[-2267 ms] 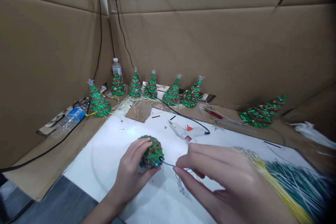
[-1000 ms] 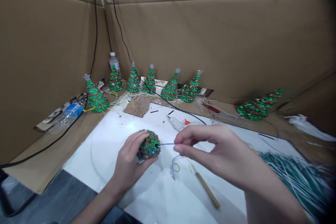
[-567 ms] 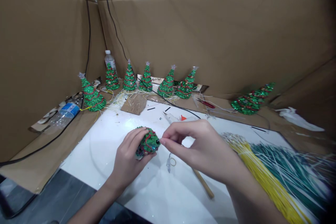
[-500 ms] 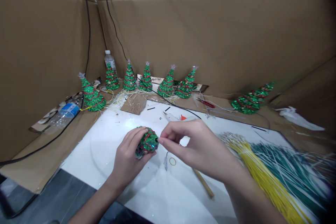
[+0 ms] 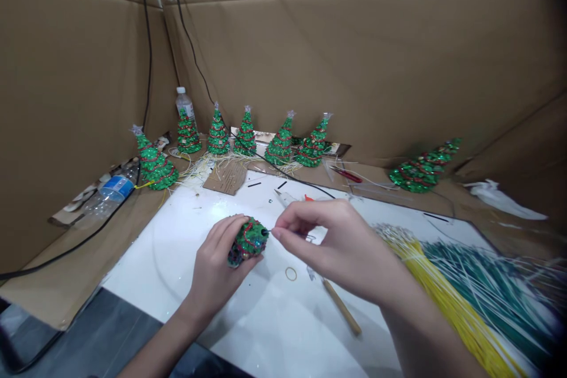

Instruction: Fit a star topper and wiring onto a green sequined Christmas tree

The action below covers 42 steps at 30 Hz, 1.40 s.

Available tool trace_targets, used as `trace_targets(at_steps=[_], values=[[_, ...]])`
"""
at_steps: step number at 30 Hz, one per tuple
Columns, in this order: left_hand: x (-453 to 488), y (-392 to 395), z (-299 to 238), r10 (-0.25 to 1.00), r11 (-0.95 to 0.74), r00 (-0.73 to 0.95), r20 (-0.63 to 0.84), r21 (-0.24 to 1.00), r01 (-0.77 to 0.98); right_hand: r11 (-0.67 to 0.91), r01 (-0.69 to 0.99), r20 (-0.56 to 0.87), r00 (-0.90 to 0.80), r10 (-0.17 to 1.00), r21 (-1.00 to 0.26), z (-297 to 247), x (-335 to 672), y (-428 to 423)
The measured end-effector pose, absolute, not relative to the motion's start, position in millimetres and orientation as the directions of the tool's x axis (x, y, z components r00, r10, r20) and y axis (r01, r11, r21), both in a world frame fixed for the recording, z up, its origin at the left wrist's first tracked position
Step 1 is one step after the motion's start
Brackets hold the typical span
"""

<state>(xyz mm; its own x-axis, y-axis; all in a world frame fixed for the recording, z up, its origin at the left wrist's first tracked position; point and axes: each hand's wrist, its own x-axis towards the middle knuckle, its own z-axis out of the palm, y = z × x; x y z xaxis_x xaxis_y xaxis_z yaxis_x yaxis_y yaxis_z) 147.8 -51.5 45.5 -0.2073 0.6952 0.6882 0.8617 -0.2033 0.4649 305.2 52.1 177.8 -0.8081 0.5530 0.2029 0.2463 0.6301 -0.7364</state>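
Observation:
My left hand [image 5: 221, 260] is wrapped around a small green beaded Christmas tree [image 5: 251, 239] with red garland, tilted so its narrow end faces right. A dark hole shows at that end. Thumb and forefinger of my right hand [image 5: 305, 236] pinch a thin dark wire [image 5: 270, 231] just beside the hole. Whether the wire goes inside I cannot tell. Below the right fingers hangs or lies a small clear piece [image 5: 311, 273], its shape hard to make out. A wooden stick [image 5: 341, 307] and a thin yellow ring [image 5: 291, 274] lie on the white board [image 5: 274, 331] nearby.
Several finished-looking trees [image 5: 279, 144] stand along the cardboard wall, and another tree [image 5: 425, 168] leans at right. Bundles of yellow wires [image 5: 443, 295] and green wires [image 5: 478, 283] lie at right. Red-handled pliers [image 5: 346, 174], a cardboard scrap [image 5: 227, 178] and a plastic bottle [image 5: 113, 189] lie farther out.
My right fingers have drawn slightly away from the tree's narrow end, baring a bit of wire. The small clear piece has shifted right. The left hand keeps its hold.

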Motion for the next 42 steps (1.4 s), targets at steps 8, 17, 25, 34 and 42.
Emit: trace_targets(at_steps=[8,17,25,34,42], values=[[148.6,-50.5,45.3,0.697,-0.199,-0.216,0.684,0.475,0.857,0.649,0.348,0.107,-0.826,0.553,-0.676,177.0,311.0,53.4],[148.1,-51.7,44.8,0.692,-0.189,-0.219,0.688,0.466,0.864,0.668,0.266,0.200,-0.821,0.535,-0.695,181.2,310.7,50.7],[149.6,-52.8,44.6,0.650,-0.202,-0.219,0.728,0.443,0.873,0.683,0.202,0.223,-0.849,0.480,-0.702,185.0,320.7,50.6],[146.4,-53.2,52.8,0.598,-0.209,-0.185,0.780,0.374,0.903,0.703,0.132,0.302,-0.837,0.457,-0.699,181.1,315.6,33.3],[139.3,-54.5,61.6,0.517,-0.168,-0.229,0.825,0.360,0.918,0.673,0.244,0.185,-0.847,0.499,-0.698,186.8,325.7,41.4]])
